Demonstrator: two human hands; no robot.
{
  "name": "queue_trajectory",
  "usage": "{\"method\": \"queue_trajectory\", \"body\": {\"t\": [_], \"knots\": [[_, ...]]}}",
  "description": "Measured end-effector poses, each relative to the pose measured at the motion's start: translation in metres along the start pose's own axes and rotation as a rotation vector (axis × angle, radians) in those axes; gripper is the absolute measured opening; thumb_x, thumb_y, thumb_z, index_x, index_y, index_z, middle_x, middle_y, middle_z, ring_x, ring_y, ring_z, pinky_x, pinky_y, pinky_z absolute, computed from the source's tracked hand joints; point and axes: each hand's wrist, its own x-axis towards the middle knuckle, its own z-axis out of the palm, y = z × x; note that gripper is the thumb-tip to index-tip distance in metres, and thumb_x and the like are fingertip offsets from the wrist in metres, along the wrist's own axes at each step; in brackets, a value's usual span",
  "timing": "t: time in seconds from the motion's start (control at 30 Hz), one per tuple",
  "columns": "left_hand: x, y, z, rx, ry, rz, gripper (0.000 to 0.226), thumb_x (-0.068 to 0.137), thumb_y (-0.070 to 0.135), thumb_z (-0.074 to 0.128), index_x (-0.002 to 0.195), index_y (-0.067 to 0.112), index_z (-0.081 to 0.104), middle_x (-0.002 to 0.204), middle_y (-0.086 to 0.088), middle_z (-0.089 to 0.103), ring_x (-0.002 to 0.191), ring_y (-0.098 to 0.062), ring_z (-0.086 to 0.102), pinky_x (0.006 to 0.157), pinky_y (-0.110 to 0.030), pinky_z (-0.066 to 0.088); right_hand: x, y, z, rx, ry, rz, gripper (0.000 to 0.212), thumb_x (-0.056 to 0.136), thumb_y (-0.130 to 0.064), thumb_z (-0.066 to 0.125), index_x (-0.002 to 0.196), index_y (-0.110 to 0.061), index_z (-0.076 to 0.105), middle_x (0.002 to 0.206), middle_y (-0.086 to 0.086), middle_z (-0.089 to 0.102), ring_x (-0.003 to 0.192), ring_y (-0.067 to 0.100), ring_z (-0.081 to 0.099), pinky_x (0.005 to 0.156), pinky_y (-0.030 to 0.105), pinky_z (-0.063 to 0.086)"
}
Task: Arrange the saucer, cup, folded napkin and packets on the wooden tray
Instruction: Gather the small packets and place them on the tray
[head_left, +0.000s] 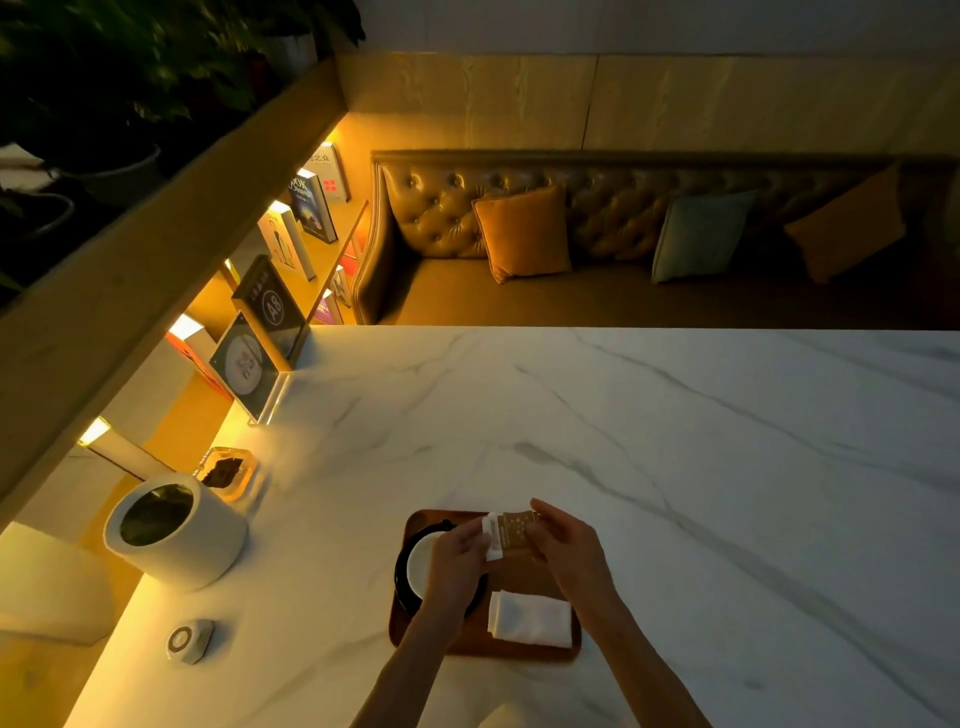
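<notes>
Two hands, left hand (460, 553) and right hand (563, 551), fingers pinching the packets (511, 535) | above wooden tray (470, 647) at 12 o'clock | advice: lower flat beyond folded napkin (530, 618), clear of the cup (423, 561).

Dim, warm shelf glow left, edges bowed

A white marble-look table (675, 467) with grey veins carries everything. Near its front edge sits a wooden tray (467, 647). Toward the left edge stand a white cylindrical container (176, 535), a small clear dish (228, 473) with something dark inside, and an acrylic sign stand (249, 364). A small round grey device (189, 640) lies at front left.
</notes>
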Motion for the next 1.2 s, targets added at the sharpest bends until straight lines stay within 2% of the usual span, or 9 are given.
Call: {"method": "queue_trajectory", "body": {"t": [0.13,0.23,0.3,0.47,0.63,0.8,0.93,1.03,1.2], "knots": [[-0.006,-0.007,0.013,0.112,0.016,0.022,0.029,0.098,0.007,0.047,0.101,0.025,0.069,0.091,0.005,0.073,0.091,-0.013,0.070,0.085,-0.034,0.059,-0.003,0.016,-0.003,-0.046,0.037,0.002,0.029,0.094,-0.020,0.055,0.121,-0.019,0.064,0.109,0.004,0.070,0.095,0.012,0.067,0.087,0.034,0.057],[-0.008,-0.015,0.017,0.143,0.016,0.030,0.029,0.099,0.005,0.043,0.112,0.012,0.068,0.099,-0.008,0.073,0.096,-0.021,0.069,0.089,-0.042,0.058,-0.006,0.027,-0.003,-0.017,0.028,0.015,0.029,0.095,-0.018,0.053,0.123,-0.019,0.063,0.107,0.005,0.071,0.094,0.012,0.069,0.085,0.032,0.058],[-0.008,-0.021,0.015,0.118,0.011,0.004,0.029,0.099,0.002,0.043,0.117,0.004,0.066,0.103,-0.014,0.071,0.097,-0.023,0.069,0.083,-0.036,0.060,-0.007,0.032,-0.002,0.000,0.013,0.031,0.031,0.096,-0.017,0.052,0.125,-0.018,0.061,0.107,0.005,0.071,0.095,0.012,0.068,0.085,0.031,0.058],[-0.002,-0.027,0.004,0.052,-0.051,-0.078,0.029,0.098,0.004,0.048,0.124,0.001,0.061,0.113,-0.020,0.068,0.099,-0.030,0.069,0.082,-0.037,0.061,-0.006,0.042,-0.004,0.098,-0.050,0.104,0.031,0.095,-0.012,0.053,0.126,-0.013,0.060,0.113,0.011,0.067,0.100,0.019,0.066,0.086,0.032,0.057],[0.011,-0.036,-0.001,0.004,-0.056,-0.141,0.026,0.094,0.006,0.057,0.119,0.003,0.064,0.110,-0.018,0.069,0.095,-0.027,0.072,0.077,-0.034,0.061,0.000,0.052,-0.009,0.172,-0.033,0.147,0.031,0.091,-0.009,0.060,0.122,-0.009,0.061,0.110,0.013,0.067,0.100,0.024,0.067,0.084,0.036,0.059],[0.034,-0.048,0.015,0.120,0.008,-0.185,0.022,0.091,0.007,0.061,0.113,0.004,0.067,0.108,-0.015,0.068,0.097,-0.025,0.070,0.075,-0.034,0.063,0.015,0.072,-0.012,0.203,0.033,0.264,0.025,0.088,-0.007,0.063,0.113,-0.008,0.065,0.097,0.006,0.067,0.090,0.018,0.067,0.069,0.025,0.060],[0.062,-0.059,0.034,0.275,0.032,-0.188,0.020,0.091,0.007,0.061,0.109,0.005,0.069,0.101,-0.010,0.071,0.090,-0.018,0.070,0.070,-0.028,0.062,0.039,0.093,-0.013,0.072,0.094,0.311,0.024,0.088,-0.008,0.062,0.112,-0.008,0.068,0.102,0.011,0.069,0.089,0.022,0.067,0.070,0.027,0.058],[0.085,-0.064,0.047,0.398,0.050,-0.183,0.018,0.091,0.010,0.061,0.104,0.010,0.073,0.094,-0.003,0.072,0.085,-0.014,0.070,0.076,-0.036,0.062,0.065,0.105,-0.013,-0.043,0.111,0.317,0.021,0.089,-0.010,0.061,0.109,-0.011,0.069,0.104,0.011,0.070,0.088,0.018,0.067,0.065,0.020,0.057],[0.121,-0.073,0.064,0.535,0.107,-0.228,0.014,0.090,0.010,0.060,0.101,0.011,0.068,0.095,-0.004,0.069,0.085,-0.015,0.066,0.077,-0.036,0.060,0.109,0.125,-0.009,-0.178,0.099,0.362,0.024,0.089,-0.010,0.059,0.111,-0.010,0.068,0.108,0.013,0.069,0.095,0.023,0.066,0.082,0.039,0.060]]}}
